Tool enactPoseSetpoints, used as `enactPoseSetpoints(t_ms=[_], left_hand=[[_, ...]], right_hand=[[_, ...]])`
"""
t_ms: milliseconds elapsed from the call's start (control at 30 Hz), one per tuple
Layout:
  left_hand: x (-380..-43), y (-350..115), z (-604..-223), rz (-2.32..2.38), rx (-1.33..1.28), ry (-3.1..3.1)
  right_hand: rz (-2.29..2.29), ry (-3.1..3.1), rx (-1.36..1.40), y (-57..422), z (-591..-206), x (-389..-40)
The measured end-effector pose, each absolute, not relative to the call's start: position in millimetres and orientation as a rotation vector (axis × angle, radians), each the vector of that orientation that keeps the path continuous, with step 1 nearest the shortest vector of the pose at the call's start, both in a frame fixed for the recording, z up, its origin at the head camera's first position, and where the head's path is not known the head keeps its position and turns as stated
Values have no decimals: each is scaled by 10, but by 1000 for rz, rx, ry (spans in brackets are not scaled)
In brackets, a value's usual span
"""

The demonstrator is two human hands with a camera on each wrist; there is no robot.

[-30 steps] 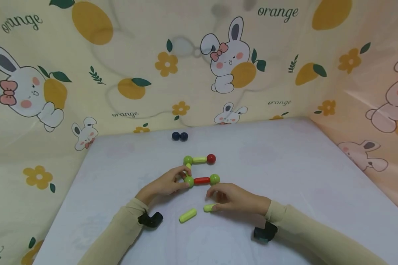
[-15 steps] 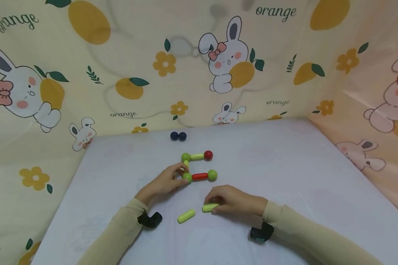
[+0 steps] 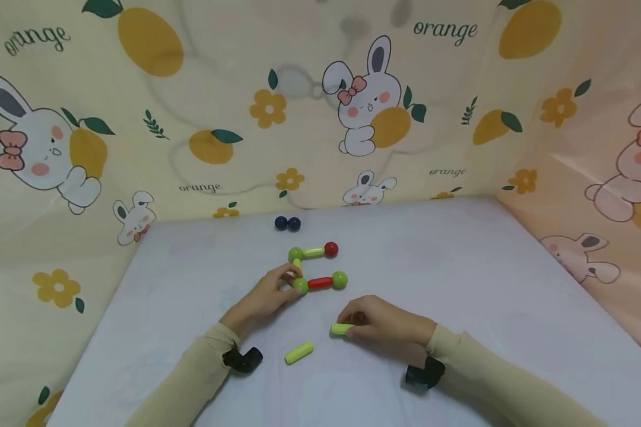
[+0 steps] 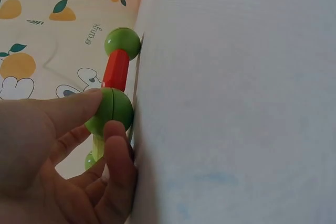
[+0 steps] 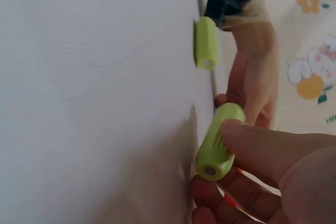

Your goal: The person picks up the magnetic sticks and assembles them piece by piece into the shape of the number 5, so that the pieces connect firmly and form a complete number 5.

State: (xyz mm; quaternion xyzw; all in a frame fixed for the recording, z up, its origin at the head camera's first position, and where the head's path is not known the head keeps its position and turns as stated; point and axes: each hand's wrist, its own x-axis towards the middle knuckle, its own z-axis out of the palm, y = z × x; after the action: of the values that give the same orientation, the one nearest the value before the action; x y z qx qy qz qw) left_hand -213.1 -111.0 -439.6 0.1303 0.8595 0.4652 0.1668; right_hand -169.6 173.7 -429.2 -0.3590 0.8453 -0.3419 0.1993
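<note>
My left hand (image 3: 264, 296) grips the near-left green ball (image 4: 118, 111) of a joined stick-and-ball shape, thumb and fingertips round it. From that ball a red stick (image 3: 320, 283) runs right to another green ball (image 3: 339, 280). A yellow-green stick, partly hidden by my fingers, leads back to a third green ball (image 3: 295, 255). There another yellow-green stick (image 3: 314, 252) ends in a red ball (image 3: 331, 249). My right hand (image 3: 387, 323) pinches a loose yellow-green stick (image 5: 218, 145) between thumb and fingers; a round grey spot shows on its end.
One more yellow-green stick (image 3: 299, 353) lies on the white tabletop (image 3: 448, 261) between my forearms. Two dark blue balls (image 3: 287, 223) sit together at the back edge. A printed cloth (image 3: 310, 118) hangs behind. Each wrist wears a black camera mount (image 3: 243, 360).
My right fingers have closed on the loose stick and moved it slightly away from the other one. The joined shape has shifted a little back and left with my left hand.
</note>
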Motion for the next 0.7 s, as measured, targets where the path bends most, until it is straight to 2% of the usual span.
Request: enactPoseSetpoints(t_ms=[700], left_hand=[[-2150,-1137,-4394,1330,368,2406]], right_hand=[[-1359,2222,-651,1805,-4409,-1838]])
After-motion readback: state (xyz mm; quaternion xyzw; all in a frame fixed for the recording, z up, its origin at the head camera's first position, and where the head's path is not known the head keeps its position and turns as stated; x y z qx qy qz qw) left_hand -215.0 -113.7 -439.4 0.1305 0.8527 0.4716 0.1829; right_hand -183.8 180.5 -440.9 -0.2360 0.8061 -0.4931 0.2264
